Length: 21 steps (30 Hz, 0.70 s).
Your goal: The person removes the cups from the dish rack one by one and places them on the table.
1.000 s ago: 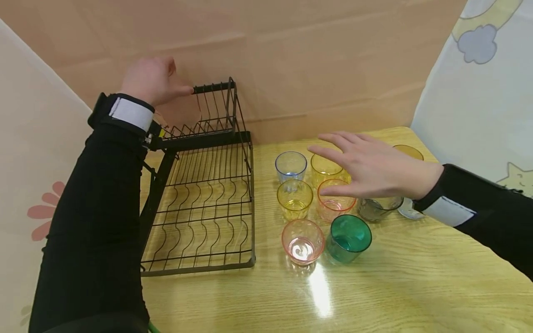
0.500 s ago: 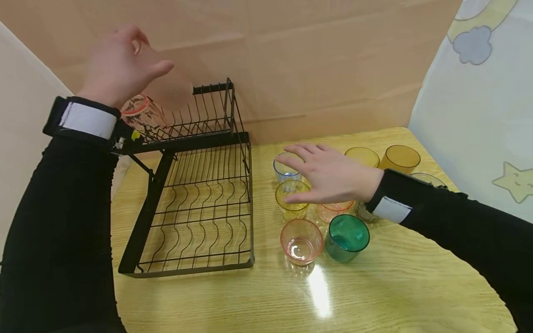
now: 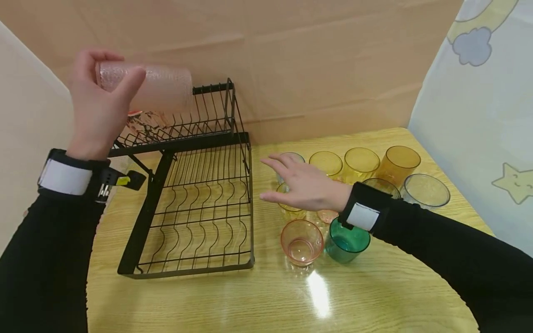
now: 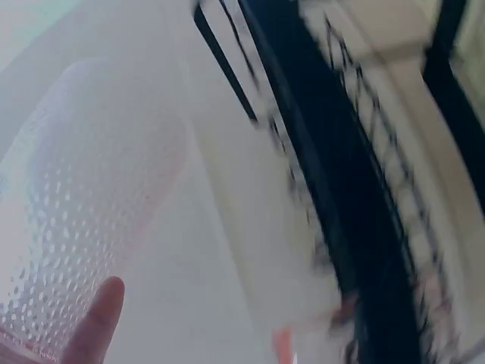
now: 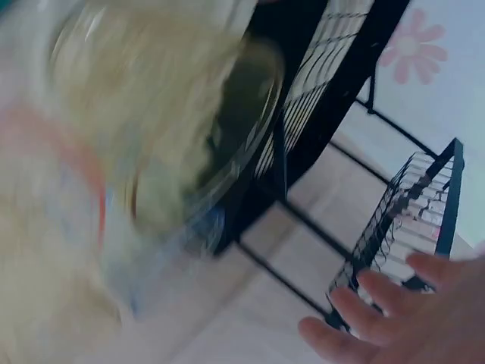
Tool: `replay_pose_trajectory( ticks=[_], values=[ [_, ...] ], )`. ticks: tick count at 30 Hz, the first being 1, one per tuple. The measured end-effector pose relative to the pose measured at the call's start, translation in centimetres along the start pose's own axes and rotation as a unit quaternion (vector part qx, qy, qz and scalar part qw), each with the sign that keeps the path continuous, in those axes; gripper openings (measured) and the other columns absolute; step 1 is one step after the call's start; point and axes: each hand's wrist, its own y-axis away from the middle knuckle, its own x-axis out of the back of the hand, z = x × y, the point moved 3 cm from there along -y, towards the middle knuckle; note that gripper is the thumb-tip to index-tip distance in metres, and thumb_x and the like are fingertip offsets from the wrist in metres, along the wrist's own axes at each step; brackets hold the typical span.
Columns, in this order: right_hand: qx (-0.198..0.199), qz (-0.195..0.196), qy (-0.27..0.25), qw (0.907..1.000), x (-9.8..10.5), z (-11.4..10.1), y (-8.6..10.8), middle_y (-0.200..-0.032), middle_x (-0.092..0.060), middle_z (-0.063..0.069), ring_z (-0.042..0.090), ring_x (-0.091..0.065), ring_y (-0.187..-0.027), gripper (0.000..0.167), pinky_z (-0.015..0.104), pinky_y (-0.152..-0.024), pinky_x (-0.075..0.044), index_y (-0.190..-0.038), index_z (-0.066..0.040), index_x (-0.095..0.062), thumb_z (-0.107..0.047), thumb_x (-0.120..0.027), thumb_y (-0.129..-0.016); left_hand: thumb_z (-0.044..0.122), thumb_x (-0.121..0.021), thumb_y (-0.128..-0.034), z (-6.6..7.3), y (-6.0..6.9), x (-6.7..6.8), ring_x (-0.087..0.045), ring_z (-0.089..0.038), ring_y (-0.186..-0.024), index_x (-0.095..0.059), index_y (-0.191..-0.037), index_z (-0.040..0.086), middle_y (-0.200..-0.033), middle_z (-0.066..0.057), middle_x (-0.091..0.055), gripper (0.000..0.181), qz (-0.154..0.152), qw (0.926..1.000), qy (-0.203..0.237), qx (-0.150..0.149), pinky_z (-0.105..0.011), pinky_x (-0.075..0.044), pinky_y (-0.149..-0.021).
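My left hand (image 3: 97, 99) grips a tall, clear, bumpy-textured tumbler (image 3: 168, 88) that lies on its side in the air above the rack's upper tier. In the left wrist view, a fingertip presses the tumbler's dotted wall (image 4: 83, 182). Partly hidden behind the hand and tumbler, a red-rimmed glass (image 3: 145, 124) sits in the upper tier of the black dish rack (image 3: 187, 268). My right hand (image 3: 306, 187) hovers with fingers spread over the group of glasses, holding nothing. It partly covers a blue-rimmed glass (image 3: 296, 157) and a yellow glass (image 3: 291, 214).
Nearest the front stand a pink glass (image 3: 301, 243) and a green glass (image 3: 349, 240). Behind and right are several more: yellow glasses (image 3: 361, 162), an amber glass (image 3: 401, 162) and a clear glass (image 3: 426, 189). Fabric hangs at the back and both sides of the wooden table (image 3: 266, 300).
My left hand has moved left and turned, bringing the tumbler sideways into plain view. My right hand has moved left across the glasses, uncovering those on the right.
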Motion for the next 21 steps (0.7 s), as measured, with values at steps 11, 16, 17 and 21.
replay_pose_trajectory(
  ticks=[11,16,17,21],
  values=[
    [-0.087,0.063,-0.425,0.8989,-2.6,-1.5,1.3,-0.156,-0.024,0.014,0.032,-0.029,-0.139,0.107,0.056,-0.106,-0.03,-0.156,-0.01,-0.01,-0.083,-0.037,-0.082,0.02,-0.073,-0.0857,-1.1,6.9,-1.8,-0.047,-0.024,-0.103,-0.063,-0.108,0.01,-0.125,-0.011,-0.049,0.026,0.032,0.9727,0.229,-0.017,-0.028,-0.049,-0.067],
    [-0.143,0.089,-0.583,0.7949,-3.2,-2.0,1.8,-0.157,-0.018,0.015,0.033,-0.029,-0.14,0.095,0.055,-0.104,-0.035,-0.156,-0.012,0.001,-0.074,-0.031,-0.091,0.028,-0.077,-0.0848,-1.8,10.2,-4.3,-0.049,-0.026,-0.099,-0.061,-0.109,0.011,-0.12,-0.015,-0.046,0.034,-0.021,0.9555,0.294,0.0,-0.03,-0.051,-0.069],
    [-0.15,0.091,-0.602,0.7794,-3.2,-2.1,1.9,-0.158,-0.016,0.014,0.033,-0.028,-0.14,0.09,0.054,-0.104,-0.034,-0.156,-0.012,0.003,-0.071,-0.027,-0.094,0.031,-0.078,-0.084,-2.1,10.8,-4.9,-0.051,-0.026,-0.099,-0.06,-0.11,0.011,-0.119,-0.015,-0.046,0.037,-0.031,0.9533,0.3,0.007,-0.031,-0.051,-0.072],
    [-0.17,0.102,-0.655,0.7293,-3.3,-2.7,1.9,-0.159,-0.014,0.014,0.033,-0.027,-0.141,0.084,0.055,-0.105,-0.032,-0.156,-0.012,0.002,-0.067,-0.019,-0.096,0.036,-0.074,-0.0869,-3.5,13.3,-6.8,-0.05,-0.023,-0.101,-0.056,-0.113,0.014,-0.119,-0.012,-0.046,0.038,-0.068,0.9573,0.278,0.042,-0.031,-0.05,-0.075]
  ],
)
